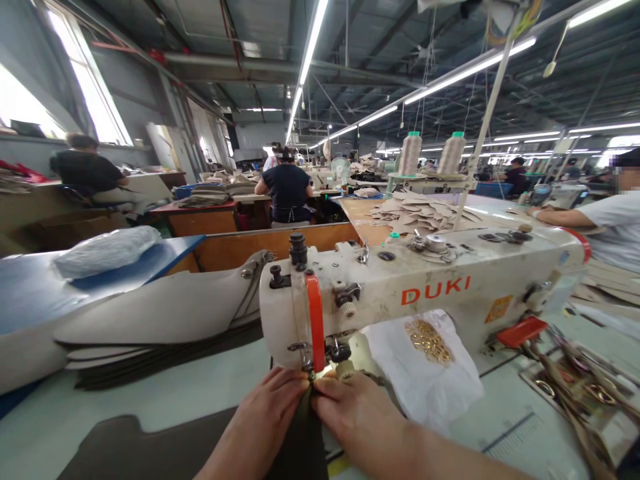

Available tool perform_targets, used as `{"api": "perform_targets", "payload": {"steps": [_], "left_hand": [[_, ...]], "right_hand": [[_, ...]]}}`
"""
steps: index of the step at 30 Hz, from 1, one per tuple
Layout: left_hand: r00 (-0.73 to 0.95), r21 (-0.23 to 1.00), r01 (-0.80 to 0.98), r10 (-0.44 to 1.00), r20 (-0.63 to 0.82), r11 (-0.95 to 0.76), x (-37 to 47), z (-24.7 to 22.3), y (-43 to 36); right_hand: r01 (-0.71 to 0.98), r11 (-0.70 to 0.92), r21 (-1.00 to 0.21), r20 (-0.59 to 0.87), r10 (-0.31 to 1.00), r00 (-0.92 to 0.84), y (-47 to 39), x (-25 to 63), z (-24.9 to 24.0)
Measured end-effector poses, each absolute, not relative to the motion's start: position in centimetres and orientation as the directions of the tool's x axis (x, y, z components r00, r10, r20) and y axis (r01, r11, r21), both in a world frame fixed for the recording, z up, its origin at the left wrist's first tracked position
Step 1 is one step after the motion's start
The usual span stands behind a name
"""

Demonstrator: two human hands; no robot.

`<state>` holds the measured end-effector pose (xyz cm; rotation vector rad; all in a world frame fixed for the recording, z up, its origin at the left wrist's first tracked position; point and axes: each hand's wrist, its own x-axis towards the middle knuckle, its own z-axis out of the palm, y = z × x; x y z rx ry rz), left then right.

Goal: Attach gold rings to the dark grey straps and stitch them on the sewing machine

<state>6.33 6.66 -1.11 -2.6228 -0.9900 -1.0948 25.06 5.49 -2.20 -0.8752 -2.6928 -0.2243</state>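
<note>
Head view, forward and down, close over the sewing machine (425, 293)

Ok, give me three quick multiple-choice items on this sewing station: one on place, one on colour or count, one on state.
1. Where do the gold metal pieces lie?
A. on white paper right of the needle
B. on the blue table
C. in the left hand

2. What colour is the lettering on the sewing machine?
A. blue
B. orange-red
C. black

3. What are the hands doing?
A. resting apart
B. pinching dark fabric at the needle
C. holding scissors

Answers: 1 A, they sit on the paper. 2 B, orange-red. 3 B, left hand and right hand pinch the dark fabric.
</note>
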Motion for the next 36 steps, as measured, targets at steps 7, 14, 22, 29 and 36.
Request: {"api": "perform_targets", "payload": {"steps": [7,14,22,29,36], "left_hand": [[0.502,0.159,0.634,0.559,0.660,-0.757,6.6,-0.9,6.4],[0.507,0.190,0.646,0.601,0.618,-0.739,6.7,-1.0,6.2],[0.592,0.078,0.687,0.618,0.518,-0.723,5.4,-1.2,5.3],[0.707,-0.148,0.681,0.592,0.386,-0.717,5.2,-1.3,5.2],[0.690,-0.118,0.699,0.621,0.372,-0.706,4.8,-1.7,5.4]], "right_hand": [[0.587,0.808,0.046,0.343,0.539,-0.769,5.5,25.1,-2.3],[0.605,0.796,0.005,0.365,0.562,-0.742,5.0,25.2,-2.2],[0.501,0.863,-0.069,0.382,0.486,-0.786,4.0,25.9,-2.0],[0.490,0.871,-0.037,0.367,0.468,-0.804,4.3,26.0,-2.4],[0.482,0.876,-0.005,0.354,0.452,-0.819,4.6,25.8,-2.8]]}}
